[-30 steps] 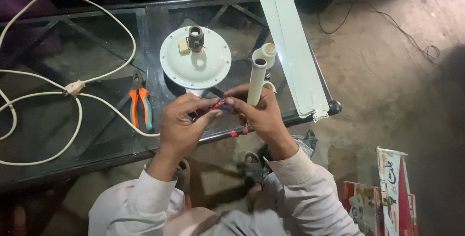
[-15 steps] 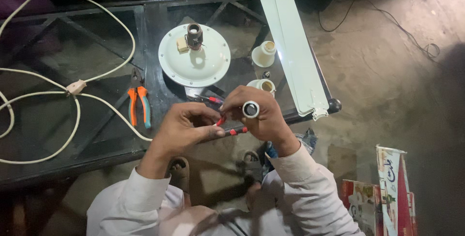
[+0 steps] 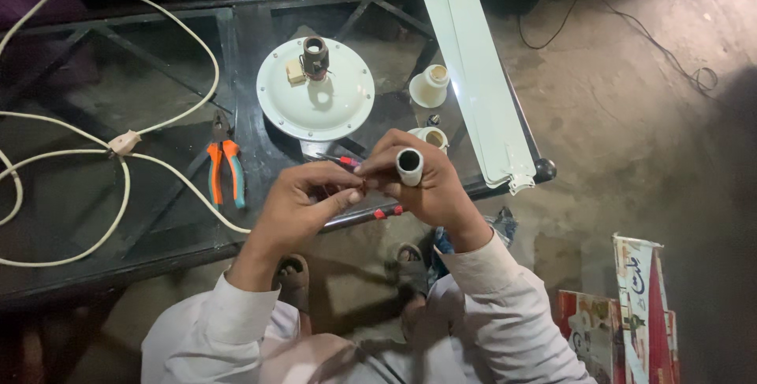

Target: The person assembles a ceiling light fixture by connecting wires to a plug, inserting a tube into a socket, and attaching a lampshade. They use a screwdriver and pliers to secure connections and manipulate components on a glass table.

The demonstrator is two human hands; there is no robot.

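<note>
The short white plastic tube (image 3: 408, 166) is a stubby cylinder with a dark, hollow mouth turned up toward the camera, its wall thin and pale against the fingers around it. The right hand (image 3: 430, 183) has it wrapped between thumb and curled fingers, closed firmly on it, so the tube stands out of the top of the fist — open end up, the rest buried in the palm. Just to the left of that grip the left hand (image 3: 303, 199) comes in with thumb and forefinger pressed together on something thin at the tube's side; whether it is a wire end I cannot tell, since the fingertips cover it. The two hands touch there.

Small red-tipped wires (image 3: 347, 162) show just above the left fingers, and another red bit (image 3: 388, 212) peeks out below the right hand. Beyond the grip, farther up the black glass-topped table (image 3: 158, 218), sits a round white metal fan housing (image 3: 315, 96) with a dark shaft stub at its middle. To the right of that stand two small white cup-shaped caps (image 3: 430, 86) — one nearly touching the right knuckles. White fan blades (image 3: 481, 92) lie further right, and orange-handled pliers (image 3: 225, 169) with a looping white cord (image 3: 118, 195) lie well to the left of the hands.
</note>
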